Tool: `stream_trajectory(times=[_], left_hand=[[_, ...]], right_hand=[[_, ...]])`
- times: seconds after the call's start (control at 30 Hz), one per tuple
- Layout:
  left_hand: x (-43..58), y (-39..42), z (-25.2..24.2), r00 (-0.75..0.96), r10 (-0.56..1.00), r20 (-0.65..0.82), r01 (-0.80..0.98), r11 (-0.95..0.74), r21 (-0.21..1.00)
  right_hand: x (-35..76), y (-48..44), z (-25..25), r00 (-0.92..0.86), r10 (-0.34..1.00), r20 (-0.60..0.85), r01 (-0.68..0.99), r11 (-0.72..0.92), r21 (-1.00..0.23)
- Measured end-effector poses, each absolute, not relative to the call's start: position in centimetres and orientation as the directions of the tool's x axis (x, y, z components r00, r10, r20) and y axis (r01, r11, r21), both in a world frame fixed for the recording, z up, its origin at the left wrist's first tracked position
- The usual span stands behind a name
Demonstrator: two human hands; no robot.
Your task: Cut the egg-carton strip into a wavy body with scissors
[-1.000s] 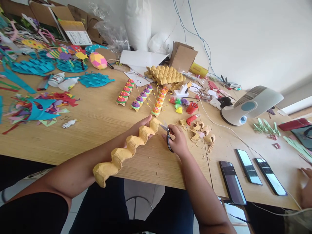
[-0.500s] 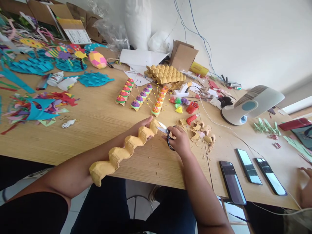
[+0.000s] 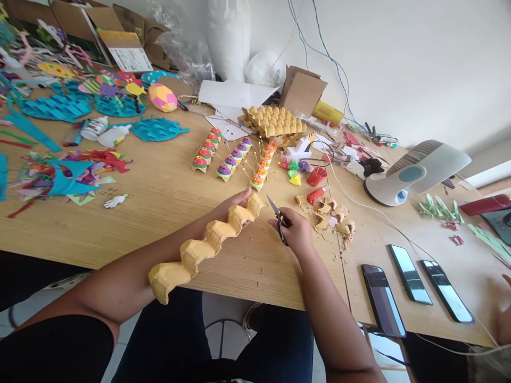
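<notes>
the left hand (image 3: 232, 205) is closed around the far end of a yellow egg-carton strip (image 3: 199, 249) that runs back over the counter (image 3: 159, 202) edge toward 7 o'clock, while at its 3 o'clock the right hand (image 3: 298, 234) grips scissors (image 3: 275, 210), with cardboard scraps (image 3: 333, 218) at 2 o'clock.

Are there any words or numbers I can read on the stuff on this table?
No text here can be read.
White label on the cardboard box: printed lines, too small.
Glue bottle label: blurred.
Yellow box: nothing legible.
No print shows on the carton strip or scissors.
</notes>
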State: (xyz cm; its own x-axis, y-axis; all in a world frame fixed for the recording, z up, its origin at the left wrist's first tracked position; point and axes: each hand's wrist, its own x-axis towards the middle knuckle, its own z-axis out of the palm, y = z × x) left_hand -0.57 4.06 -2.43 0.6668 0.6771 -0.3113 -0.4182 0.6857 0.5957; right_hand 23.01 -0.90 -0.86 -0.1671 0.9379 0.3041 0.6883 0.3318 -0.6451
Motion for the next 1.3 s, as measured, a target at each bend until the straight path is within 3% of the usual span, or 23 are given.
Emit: stream_trajectory(times=[0.1,0.27,0.47,0.67,0.83,1.03,1.3], left_hand=[[-0.6,3.2,-2.0,0.670,0.675,-0.309,-0.390,0.674,0.627],[0.6,2.4,-1.2,0.665,0.713,-0.224,-0.433,0.612,0.662],[1.1,2.0,-0.8,0.600,0.788,-0.139,-0.507,0.508,0.696],[1.0,1.9,-0.9,0.528,0.845,-0.089,-0.609,0.450,0.653],[0.8,2.3,-0.6,0.578,0.801,-0.155,-0.591,0.542,0.597],[0.6,2.8,0.5,0.511,0.801,-0.312,-0.572,0.588,0.572],[0.0,3.0,0.3,0.639,0.696,-0.327,-0.571,0.714,0.404]], right_hand=[[22.6,-0.9,-0.7,-0.076,0.968,0.240,0.587,0.238,-0.774],[22.2,-0.9,-0.4,-0.043,0.984,0.175,0.426,0.176,-0.888],[22.2,-0.6,-0.9,-0.057,0.989,0.133,0.354,0.145,-0.924],[21.7,-1.1,-0.4,-0.119,0.988,0.094,0.338,0.130,-0.932],[21.5,-1.4,-0.5,-0.162,0.974,0.159,0.450,0.216,-0.866],[22.0,-1.1,-0.7,-0.220,0.893,0.393,0.696,0.426,-0.578],[22.1,-0.7,-0.7,-0.205,0.882,0.424,0.710,0.432,-0.555]])
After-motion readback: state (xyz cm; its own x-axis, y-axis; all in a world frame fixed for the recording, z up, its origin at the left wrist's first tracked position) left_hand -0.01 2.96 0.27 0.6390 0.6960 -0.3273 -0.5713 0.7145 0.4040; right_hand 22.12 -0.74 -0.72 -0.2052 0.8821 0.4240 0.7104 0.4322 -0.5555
